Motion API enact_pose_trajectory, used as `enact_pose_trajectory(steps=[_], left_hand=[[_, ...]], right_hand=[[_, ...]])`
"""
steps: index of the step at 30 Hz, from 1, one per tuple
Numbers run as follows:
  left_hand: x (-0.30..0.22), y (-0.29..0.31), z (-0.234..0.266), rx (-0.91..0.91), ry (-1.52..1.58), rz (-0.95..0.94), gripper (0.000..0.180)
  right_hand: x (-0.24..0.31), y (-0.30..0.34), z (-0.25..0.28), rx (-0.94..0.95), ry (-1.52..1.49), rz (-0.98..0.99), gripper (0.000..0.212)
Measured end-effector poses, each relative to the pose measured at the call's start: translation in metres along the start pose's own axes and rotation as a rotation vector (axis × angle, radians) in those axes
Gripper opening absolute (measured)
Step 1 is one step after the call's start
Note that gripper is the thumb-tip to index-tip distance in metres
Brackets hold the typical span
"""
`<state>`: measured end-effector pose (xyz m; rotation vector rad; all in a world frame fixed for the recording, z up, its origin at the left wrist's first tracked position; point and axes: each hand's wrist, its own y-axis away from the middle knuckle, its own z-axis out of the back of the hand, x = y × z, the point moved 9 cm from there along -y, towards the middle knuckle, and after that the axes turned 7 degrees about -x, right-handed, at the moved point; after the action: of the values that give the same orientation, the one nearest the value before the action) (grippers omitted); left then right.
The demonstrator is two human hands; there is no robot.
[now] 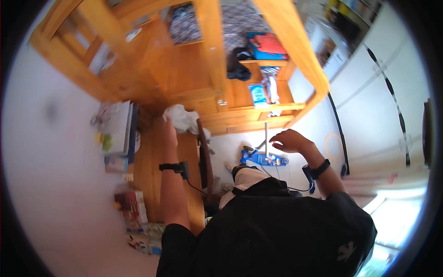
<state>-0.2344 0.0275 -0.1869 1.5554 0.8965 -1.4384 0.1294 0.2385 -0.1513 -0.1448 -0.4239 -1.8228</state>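
My left arm stretches forward over the wooden desk, and my left hand point(170, 130) is closed on a crumpled white cloth point(184, 119). The thumb side faces up and the other fingers are mostly hidden. From the hand the cloth spreads right, toward the top of a dark chair back point(203, 154). My right hand point(291, 141) is raised above the floor, fingers loosely bent and apart, holding nothing. Below it, a blue kick scooter point(264, 158) with a grey upright stem stands on the pale floor.
A wooden bunk bed with shelves point(212, 99) fills the far side; folded red cloth point(267, 43) and a blue packet point(258, 94) lie there. Books and papers point(117, 127) line the desk's left wall. White cabinets point(364, 87) stand right. Cables hang from both wrist straps.
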Motion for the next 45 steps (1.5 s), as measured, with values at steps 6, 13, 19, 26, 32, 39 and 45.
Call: enact_pose_trajectory(steps=[6,13,19,26,32,39,45], left_hand=[[-0.073,0.068,-0.133,0.201,-0.44,-0.308,0.06],[-0.065,0.219,-0.226,0.742,-0.102,-0.279,0.035],[-0.058,0.211,-0.225,0.567,0.088,-0.068,0.033],[-0.015,0.25,-0.23,0.729,0.102,0.037,0.028],[-0.018,0.166,-0.116,0.327,0.061,0.021,0.028],[-0.123,0.084,-0.032,0.056,-0.118,-0.325,0.036],[-0.207,0.085,0.073,-0.197,-0.148,-0.324,0.036]], right_hand=[[-0.09,0.123,-0.042,0.043,0.132,-0.486,0.031],[-0.158,0.219,-0.174,-0.019,-0.279,-0.555,0.036],[-0.17,0.309,-0.266,0.176,-0.839,-0.906,0.035],[-0.206,0.359,-0.301,0.036,-0.761,-1.011,0.034],[-0.207,0.376,-0.312,-0.016,-0.739,-1.023,0.032],[-0.218,0.384,-0.361,-0.004,-1.085,-1.104,0.028],[-0.18,0.338,-0.288,-0.35,-1.096,-0.65,0.029]])
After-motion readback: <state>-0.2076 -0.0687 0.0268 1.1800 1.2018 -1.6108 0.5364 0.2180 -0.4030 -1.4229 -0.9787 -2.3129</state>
